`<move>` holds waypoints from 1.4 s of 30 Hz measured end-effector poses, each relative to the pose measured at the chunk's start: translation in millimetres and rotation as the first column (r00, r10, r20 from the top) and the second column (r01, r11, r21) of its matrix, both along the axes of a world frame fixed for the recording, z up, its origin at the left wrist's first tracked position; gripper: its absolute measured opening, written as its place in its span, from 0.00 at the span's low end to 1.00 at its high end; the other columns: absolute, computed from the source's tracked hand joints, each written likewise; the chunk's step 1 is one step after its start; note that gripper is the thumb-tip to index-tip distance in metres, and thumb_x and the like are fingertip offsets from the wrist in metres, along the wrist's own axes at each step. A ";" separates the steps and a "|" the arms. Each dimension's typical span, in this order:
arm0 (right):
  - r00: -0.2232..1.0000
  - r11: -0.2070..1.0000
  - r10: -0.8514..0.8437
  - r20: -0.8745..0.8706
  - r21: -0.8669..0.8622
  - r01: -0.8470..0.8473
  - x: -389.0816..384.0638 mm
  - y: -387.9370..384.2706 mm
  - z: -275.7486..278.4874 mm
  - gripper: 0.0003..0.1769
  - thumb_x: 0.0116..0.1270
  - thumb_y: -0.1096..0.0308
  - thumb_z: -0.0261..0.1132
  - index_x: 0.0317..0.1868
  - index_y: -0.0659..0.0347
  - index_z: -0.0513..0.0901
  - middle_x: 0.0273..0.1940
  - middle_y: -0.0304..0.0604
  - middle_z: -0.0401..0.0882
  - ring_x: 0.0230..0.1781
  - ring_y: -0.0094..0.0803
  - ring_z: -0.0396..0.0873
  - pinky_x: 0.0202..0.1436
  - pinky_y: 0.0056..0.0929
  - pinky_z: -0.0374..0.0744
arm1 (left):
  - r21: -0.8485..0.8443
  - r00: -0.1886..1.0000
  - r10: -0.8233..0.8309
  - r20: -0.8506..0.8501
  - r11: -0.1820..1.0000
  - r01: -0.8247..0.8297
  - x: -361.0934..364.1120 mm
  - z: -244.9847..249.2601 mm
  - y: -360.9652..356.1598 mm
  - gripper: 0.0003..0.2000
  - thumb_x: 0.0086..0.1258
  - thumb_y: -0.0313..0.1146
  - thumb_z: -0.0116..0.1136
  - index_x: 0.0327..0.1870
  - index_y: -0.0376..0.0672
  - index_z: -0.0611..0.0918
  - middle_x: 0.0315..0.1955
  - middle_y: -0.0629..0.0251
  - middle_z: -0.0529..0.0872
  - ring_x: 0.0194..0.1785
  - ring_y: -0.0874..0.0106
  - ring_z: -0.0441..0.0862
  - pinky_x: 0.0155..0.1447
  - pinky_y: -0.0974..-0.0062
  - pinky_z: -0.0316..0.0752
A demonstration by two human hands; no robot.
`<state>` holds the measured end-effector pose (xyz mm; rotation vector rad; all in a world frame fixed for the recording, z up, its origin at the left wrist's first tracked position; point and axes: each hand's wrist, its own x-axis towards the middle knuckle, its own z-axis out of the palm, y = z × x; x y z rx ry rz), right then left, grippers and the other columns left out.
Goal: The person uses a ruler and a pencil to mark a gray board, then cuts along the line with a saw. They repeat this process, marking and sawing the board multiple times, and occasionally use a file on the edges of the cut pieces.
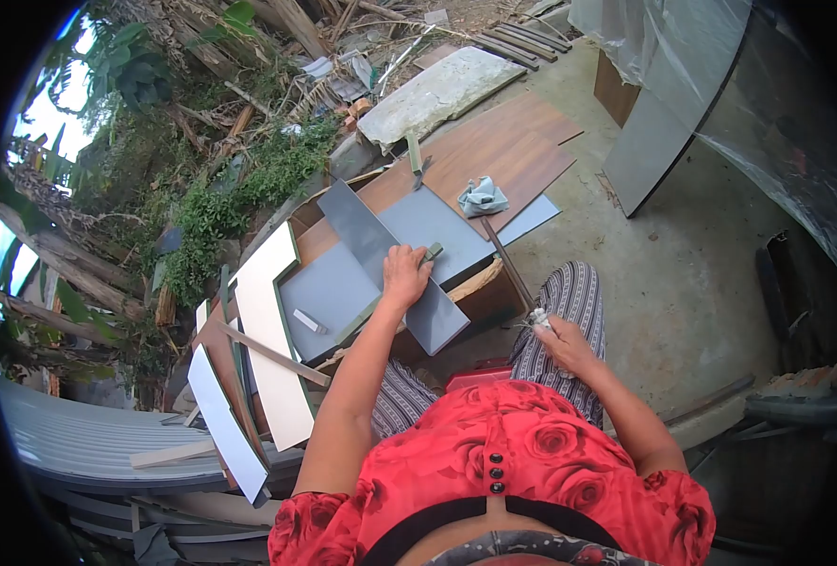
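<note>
My left hand (406, 274) rests on a long glossy grey board (367, 231) that lies slantwise across the work surface. Its fingers are closed round a small green-edged block (433, 252) on top of that board. At my right knee, my right hand (570, 346) grips the whitish, wrapped-looking end of a long dark metal bar (508, 259). The bar slants forward and left from the hand, its far end near a crumpled pale-blue cloth (483, 196). Beneath the grey board lies a wider grey-blue panel (338, 288), with a small white block (310, 322) on it.
Cream panels (272, 349) and a white strip (225, 424) lean at the left. Wood-grain boards (494, 151) and a pale stone slab (442, 94) lie ahead. A dark-edged panel and plastic sheeting (664, 47) stand at the upper right. Concrete floor (683, 274) extends to the right.
</note>
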<state>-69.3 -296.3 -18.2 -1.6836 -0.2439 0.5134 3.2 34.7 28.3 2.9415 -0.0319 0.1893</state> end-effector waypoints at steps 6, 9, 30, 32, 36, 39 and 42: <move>0.898 0.944 0.196 0.395 -0.322 -0.065 26.9 49.5 37.4 0.19 0.68 0.52 0.53 0.35 0.63 0.70 0.22 0.55 0.76 0.28 0.55 0.76 0.32 0.50 0.71 | -0.041 0.997 -0.022 0.072 0.999 0.025 -9.0 1.0 0.4 0.17 0.60 0.43 0.59 0.48 0.48 0.81 0.43 0.62 0.74 0.55 0.63 0.67 0.55 0.60 0.60; 0.866 0.925 0.211 0.454 -0.378 -0.027 37.8 73.6 46.1 0.19 0.68 0.53 0.54 0.35 0.64 0.70 0.23 0.57 0.76 0.28 0.56 0.77 0.33 0.51 0.72 | -0.013 1.000 0.017 0.010 1.000 -0.017 -14.0 -2.4 4.5 0.18 0.62 0.45 0.59 0.51 0.50 0.80 0.50 0.63 0.73 0.62 0.62 0.64 0.60 0.53 0.59; 0.869 0.778 0.353 0.346 -0.625 -0.067 56.9 126.0 51.8 0.18 0.66 0.56 0.55 0.35 0.66 0.74 0.26 0.60 0.78 0.32 0.58 0.78 0.37 0.53 0.73 | -0.003 0.986 0.138 0.090 0.990 -0.139 -15.5 -14.6 -2.8 0.16 0.66 0.43 0.53 0.49 0.44 0.75 0.55 0.63 0.73 0.69 0.61 0.60 0.68 0.44 0.54; 0.860 0.766 0.362 0.360 -0.641 -0.054 53.4 120.9 49.2 0.17 0.66 0.56 0.55 0.36 0.65 0.74 0.26 0.60 0.78 0.32 0.59 0.78 0.37 0.53 0.73 | -0.020 0.988 0.138 0.068 0.990 -0.137 -15.7 -11.5 -3.6 0.15 0.66 0.43 0.54 0.48 0.44 0.76 0.54 0.62 0.73 0.68 0.61 0.60 0.68 0.44 0.54; 0.840 0.714 0.417 0.348 -0.697 -0.066 40.7 109.8 55.1 0.17 0.67 0.56 0.54 0.38 0.64 0.72 0.26 0.61 0.78 0.31 0.59 0.78 0.37 0.54 0.73 | -0.039 0.985 0.143 0.094 0.989 -0.140 -14.0 -13.5 -5.6 0.14 0.66 0.43 0.54 0.46 0.44 0.77 0.50 0.61 0.75 0.66 0.60 0.61 0.66 0.42 0.55; 0.831 0.680 0.437 0.344 -0.731 -0.055 30.1 93.5 52.7 0.17 0.67 0.55 0.54 0.37 0.64 0.72 0.26 0.61 0.79 0.30 0.59 0.78 0.36 0.54 0.73 | -0.038 0.985 0.131 0.113 0.991 -0.128 -13.4 -16.7 -3.3 0.14 0.66 0.43 0.53 0.45 0.43 0.78 0.50 0.60 0.75 0.66 0.59 0.62 0.66 0.41 0.55; 0.853 0.658 0.427 0.299 -0.750 -0.067 30.9 90.0 60.9 0.17 0.67 0.56 0.54 0.36 0.64 0.73 0.27 0.61 0.79 0.31 0.58 0.78 0.37 0.54 0.73 | -0.049 0.986 0.140 0.091 0.990 -0.136 -13.4 -17.8 -2.9 0.14 0.66 0.43 0.53 0.45 0.43 0.77 0.51 0.60 0.74 0.67 0.59 0.61 0.67 0.42 0.54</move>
